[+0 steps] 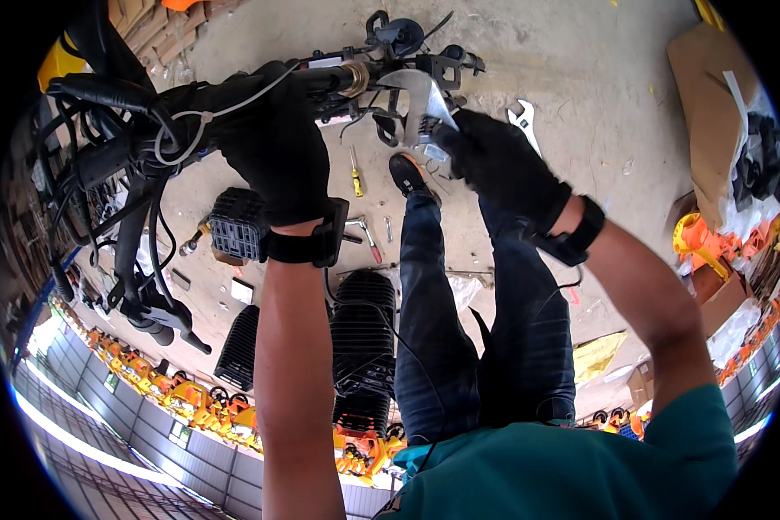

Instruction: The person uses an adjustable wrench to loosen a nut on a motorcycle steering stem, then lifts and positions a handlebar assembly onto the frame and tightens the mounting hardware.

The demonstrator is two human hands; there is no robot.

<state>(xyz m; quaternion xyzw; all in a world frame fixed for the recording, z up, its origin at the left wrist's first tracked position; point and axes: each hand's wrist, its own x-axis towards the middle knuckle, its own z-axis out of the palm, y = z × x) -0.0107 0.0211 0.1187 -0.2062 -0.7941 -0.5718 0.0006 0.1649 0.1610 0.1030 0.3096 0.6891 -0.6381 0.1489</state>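
Observation:
My left hand (277, 143), in a black glove, is closed around the dark bar of a machine (325, 80) at the upper left. A brass-coloured collar (355, 79) sits on that bar just right of the hand. My right hand (504, 169), also gloved in black, grips an adjustable wrench (425, 100). The wrench's wide silver head is beside the collar and the black fittings at the bar's end; I cannot tell whether its jaws touch them. A white cable tie (206, 118) loops around cables left of my left hand.
On the floor lie a yellow-handled screwdriver (355, 178), another wrench (524, 121) and a red-handled tool (371, 243). Black ribbed parts (364, 325) stand near my legs. Cardboard (706, 113) and orange parts (702, 238) are at the right. Cables and a lever handle (178, 316) hang at the left.

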